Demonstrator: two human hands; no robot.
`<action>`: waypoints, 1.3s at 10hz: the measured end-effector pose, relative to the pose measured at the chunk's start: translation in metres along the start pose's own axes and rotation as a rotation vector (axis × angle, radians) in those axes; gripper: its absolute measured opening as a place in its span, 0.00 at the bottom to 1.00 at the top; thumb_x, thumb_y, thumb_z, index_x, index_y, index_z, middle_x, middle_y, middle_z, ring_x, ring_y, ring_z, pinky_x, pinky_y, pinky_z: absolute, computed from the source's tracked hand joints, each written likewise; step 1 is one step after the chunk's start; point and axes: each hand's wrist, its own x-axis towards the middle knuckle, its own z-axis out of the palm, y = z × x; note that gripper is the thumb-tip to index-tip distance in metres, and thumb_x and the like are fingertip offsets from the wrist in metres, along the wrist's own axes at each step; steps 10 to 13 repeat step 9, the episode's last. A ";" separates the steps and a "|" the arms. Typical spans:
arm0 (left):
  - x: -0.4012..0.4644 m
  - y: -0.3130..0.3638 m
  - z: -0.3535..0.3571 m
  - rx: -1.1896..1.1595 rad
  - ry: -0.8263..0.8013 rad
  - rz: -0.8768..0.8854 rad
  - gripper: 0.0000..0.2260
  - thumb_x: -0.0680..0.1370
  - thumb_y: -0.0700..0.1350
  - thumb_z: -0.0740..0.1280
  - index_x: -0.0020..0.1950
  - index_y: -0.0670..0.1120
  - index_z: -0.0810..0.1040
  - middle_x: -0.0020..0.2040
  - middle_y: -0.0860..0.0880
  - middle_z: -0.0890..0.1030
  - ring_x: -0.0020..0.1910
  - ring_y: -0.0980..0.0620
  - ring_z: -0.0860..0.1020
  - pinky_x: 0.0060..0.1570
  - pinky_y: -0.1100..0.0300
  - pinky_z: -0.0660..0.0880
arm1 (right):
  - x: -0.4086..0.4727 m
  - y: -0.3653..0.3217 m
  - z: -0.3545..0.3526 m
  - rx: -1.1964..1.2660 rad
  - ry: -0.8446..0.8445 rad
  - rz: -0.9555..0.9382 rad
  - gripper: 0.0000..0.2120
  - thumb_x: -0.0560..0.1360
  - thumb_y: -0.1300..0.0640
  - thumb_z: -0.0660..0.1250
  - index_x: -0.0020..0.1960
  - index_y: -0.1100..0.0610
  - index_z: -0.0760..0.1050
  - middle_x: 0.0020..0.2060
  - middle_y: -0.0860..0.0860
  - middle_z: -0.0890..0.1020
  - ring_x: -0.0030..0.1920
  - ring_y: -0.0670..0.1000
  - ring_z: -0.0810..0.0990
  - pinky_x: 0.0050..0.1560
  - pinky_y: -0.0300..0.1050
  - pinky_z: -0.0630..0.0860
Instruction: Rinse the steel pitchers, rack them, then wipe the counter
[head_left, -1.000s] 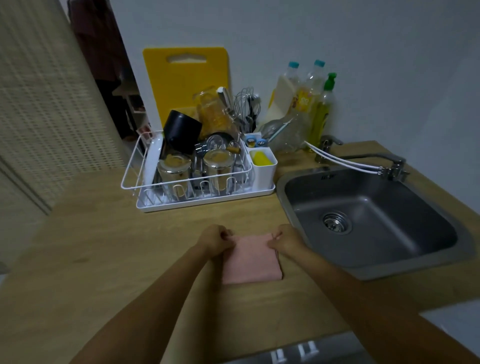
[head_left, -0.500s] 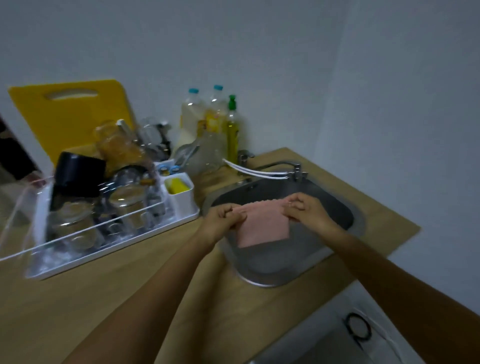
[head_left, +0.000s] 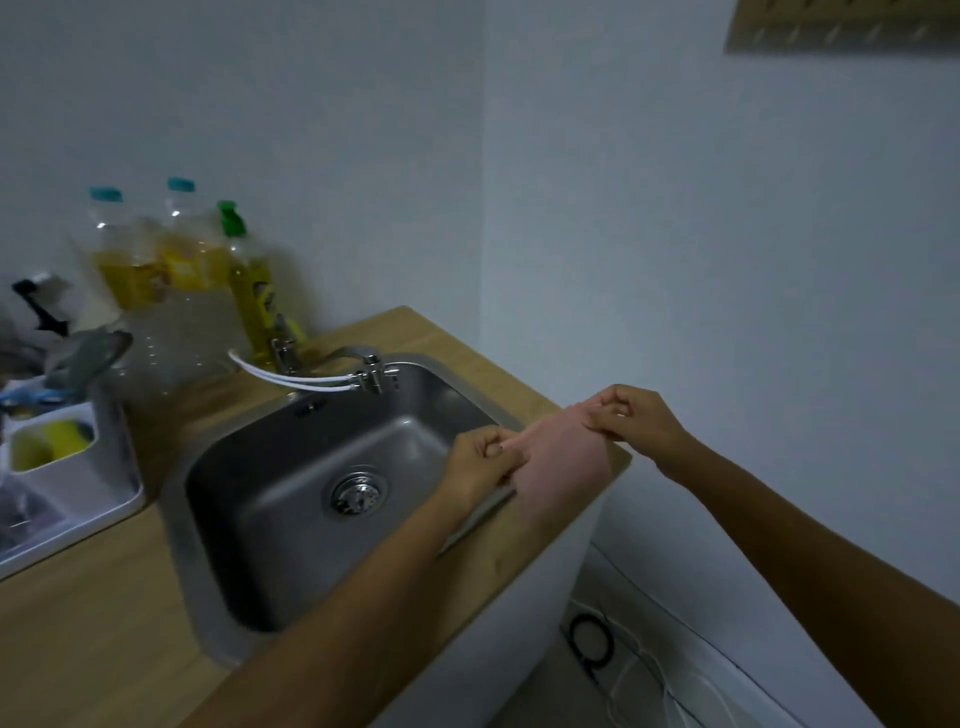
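Note:
A pink cloth (head_left: 563, 462) hangs stretched between both hands over the wooden counter's (head_left: 88, 639) right end, beside the steel sink (head_left: 291, 499). My left hand (head_left: 480, 462) pinches its upper left corner above the sink's right rim. My right hand (head_left: 636, 418) pinches the upper right corner past the counter's edge. The white dish rack (head_left: 78, 499) shows only its right end at the far left. The steel pitchers are out of view.
A faucet (head_left: 363, 366) with white hoses reaches over the sink's back. Bottles of oil and green-capped dish soap (head_left: 249, 291) stand behind it. A white caddy holds a yellow sponge (head_left: 60, 439). Walls meet close to the right; cables lie on the floor below.
The cloth has been lifted from the counter and carried right, across the sink to the counter's right end. My view has swung right, so most of the rack has left the frame.

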 end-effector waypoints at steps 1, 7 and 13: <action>0.018 -0.015 0.028 0.041 0.078 -0.092 0.06 0.72 0.36 0.69 0.38 0.46 0.79 0.25 0.53 0.73 0.30 0.52 0.72 0.39 0.52 0.74 | 0.021 0.026 -0.013 -0.049 -0.028 0.018 0.04 0.69 0.62 0.72 0.43 0.60 0.80 0.41 0.55 0.82 0.44 0.55 0.79 0.49 0.53 0.78; 0.071 -0.056 0.041 0.288 0.330 -0.215 0.10 0.72 0.32 0.67 0.49 0.44 0.72 0.41 0.43 0.75 0.39 0.44 0.76 0.43 0.44 0.79 | 0.094 0.078 0.044 -0.361 -0.163 0.024 0.16 0.69 0.63 0.69 0.57 0.62 0.76 0.47 0.55 0.76 0.47 0.52 0.74 0.46 0.39 0.66; 0.056 -0.054 0.030 0.414 0.353 -0.182 0.17 0.71 0.41 0.72 0.58 0.41 0.76 0.56 0.41 0.77 0.51 0.43 0.77 0.49 0.58 0.72 | 0.084 0.073 0.040 -0.366 -0.082 -0.018 0.16 0.71 0.61 0.69 0.58 0.60 0.77 0.56 0.57 0.80 0.57 0.57 0.78 0.54 0.42 0.70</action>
